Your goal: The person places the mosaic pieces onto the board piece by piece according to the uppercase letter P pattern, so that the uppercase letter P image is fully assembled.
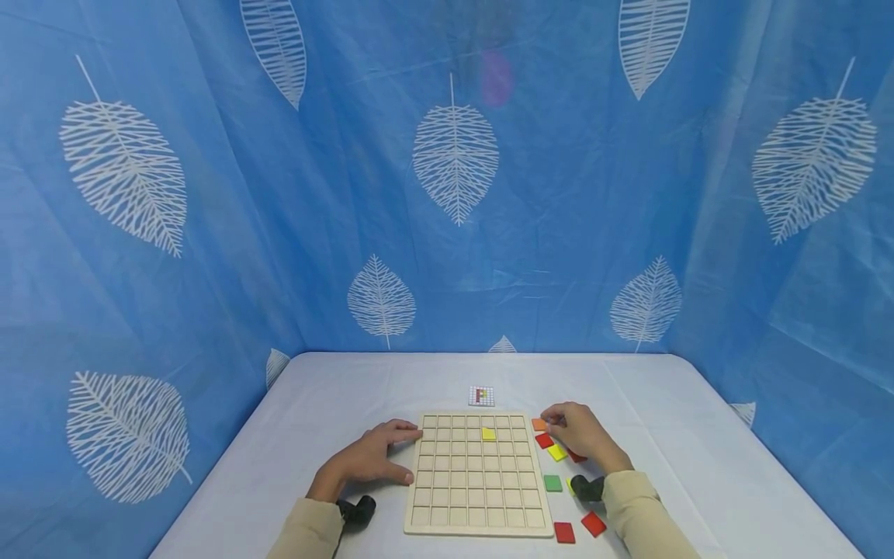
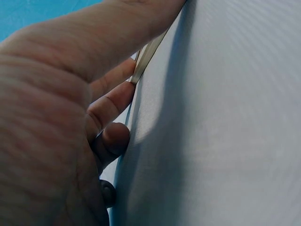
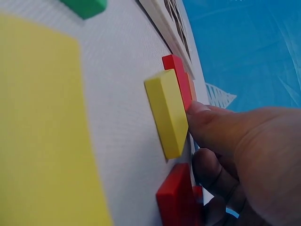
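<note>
A wooden grid board (image 1: 479, 530) lies on the white table, with one yellow tile (image 1: 488, 434) in a cell of its upper part. My left hand (image 1: 370, 454) rests at the board's left edge, fingers and thumb spread along it and touching it. On the board's right side, my right hand (image 1: 581, 432) reaches down at an orange tile (image 1: 539, 425), fingertips and thumb close about its right end. Whether they pinch it is hidden. Beside the thumb in the right wrist view are a red tile (image 3: 177, 77) and a yellow tile (image 3: 165, 115).
A small patterned card (image 1: 481, 396) lies behind the board. Along the board's right side are a green tile (image 1: 552, 483) and red tiles, including one near the front (image 1: 564, 532) and another (image 1: 594, 524). A blue leaf-print curtain (image 1: 447, 295) surrounds the table.
</note>
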### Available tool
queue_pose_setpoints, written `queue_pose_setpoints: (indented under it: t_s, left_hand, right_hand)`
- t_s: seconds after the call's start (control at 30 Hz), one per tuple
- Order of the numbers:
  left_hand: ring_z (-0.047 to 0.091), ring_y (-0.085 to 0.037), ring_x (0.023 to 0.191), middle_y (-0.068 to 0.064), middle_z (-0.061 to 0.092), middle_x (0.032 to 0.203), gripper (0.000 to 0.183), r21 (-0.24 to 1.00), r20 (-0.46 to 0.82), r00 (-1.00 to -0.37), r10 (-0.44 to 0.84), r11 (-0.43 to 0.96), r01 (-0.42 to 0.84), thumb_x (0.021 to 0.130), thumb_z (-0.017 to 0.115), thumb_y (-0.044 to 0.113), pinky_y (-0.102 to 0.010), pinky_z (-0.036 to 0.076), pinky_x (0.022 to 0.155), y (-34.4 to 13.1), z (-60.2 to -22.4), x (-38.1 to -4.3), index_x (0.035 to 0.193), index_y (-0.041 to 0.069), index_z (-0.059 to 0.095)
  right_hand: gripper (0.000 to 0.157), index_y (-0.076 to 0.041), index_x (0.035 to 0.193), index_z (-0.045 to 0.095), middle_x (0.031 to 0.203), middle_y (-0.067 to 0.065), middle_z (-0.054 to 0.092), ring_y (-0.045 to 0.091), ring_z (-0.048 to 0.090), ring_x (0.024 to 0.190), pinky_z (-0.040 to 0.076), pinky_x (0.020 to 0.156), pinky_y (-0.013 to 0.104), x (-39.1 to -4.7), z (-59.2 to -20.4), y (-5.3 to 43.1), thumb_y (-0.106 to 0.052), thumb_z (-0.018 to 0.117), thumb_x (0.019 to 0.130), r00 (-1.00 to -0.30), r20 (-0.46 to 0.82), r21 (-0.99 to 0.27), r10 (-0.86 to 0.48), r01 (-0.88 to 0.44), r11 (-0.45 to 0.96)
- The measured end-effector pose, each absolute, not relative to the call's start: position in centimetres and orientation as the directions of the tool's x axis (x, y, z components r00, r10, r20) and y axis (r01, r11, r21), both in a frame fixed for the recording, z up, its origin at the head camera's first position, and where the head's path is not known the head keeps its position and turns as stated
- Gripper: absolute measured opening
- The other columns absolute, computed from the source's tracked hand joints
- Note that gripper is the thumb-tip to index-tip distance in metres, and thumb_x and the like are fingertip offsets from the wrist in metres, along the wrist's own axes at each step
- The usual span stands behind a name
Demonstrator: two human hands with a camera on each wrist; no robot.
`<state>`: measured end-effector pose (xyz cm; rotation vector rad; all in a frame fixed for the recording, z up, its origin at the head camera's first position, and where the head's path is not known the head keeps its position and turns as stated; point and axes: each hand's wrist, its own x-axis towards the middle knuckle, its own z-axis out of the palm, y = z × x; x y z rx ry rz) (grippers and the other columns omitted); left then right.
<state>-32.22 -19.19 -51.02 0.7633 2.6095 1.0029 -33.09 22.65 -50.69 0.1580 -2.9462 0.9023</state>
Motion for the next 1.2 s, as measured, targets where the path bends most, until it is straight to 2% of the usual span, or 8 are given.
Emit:
queue_pose_setpoints:
  t_s: [0.57,1.2]
  left_hand:
    - [0.039,-0.038,0.143,-0.008,0.046,0.15,0.084,0.671,-0.042,-0.836,0.547,0.635,0.382,0.074,0.088,0.043,-0.065,0.031,0.115,-19.16,-50.99,-32.18,0.148,0.022,0.052]
    - [0.039,-0.038,0.143,-0.008,0.046,0.15,0.085,0.684,-0.056,-0.839,0.542,0.633,0.363,0.073,0.089,0.04,-0.064,0.03,0.116,-19.07,-50.79,-32.12,0.147,0.021,0.053]
  right_hand:
    - [0.023,-0.015,0.109,0.074,0.093,-0.004,0.065,0.014,0.055,0.085,0.054,0.084,0.038,-33.2,-50.79,22.63,-0.011,0.077,0.087,-0.992,0.093,-0.567,-0.081,-0.12,0.815]
    - [0.026,-0.016,0.115,0.072,0.097,-0.001,0.065,0.014,0.053,0.08,0.049,0.07,0.026,-33.23,-50.38,22.51,-0.017,0.076,0.089,-0.989,0.135,-0.581,-0.065,-0.132,0.803]
